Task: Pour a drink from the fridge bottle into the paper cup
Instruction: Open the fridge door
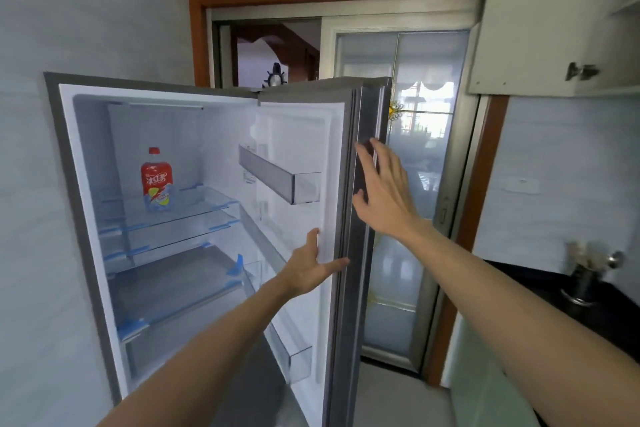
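The fridge door (304,135) stands open, swung to the right. Alone on the top glass shelf (194,208) stands a bottle (156,180) with a red cap and a red label, upright, towards the back left. My left hand (310,269) rests flat on the inner lining of the door near its edge, fingers apart and holding nothing. My right hand (384,191) is spread open against the door's outer edge, a little higher up. Both hands are well to the right of the bottle. No paper cup is in view.
Empty door bins (280,177) jut out from the door's inner side. Lower shelves (173,284) hold nothing. Behind the door is a glass sliding door (426,135). A dark counter with a metal pot (585,282) lies at the right, under a wall cabinet (540,17).
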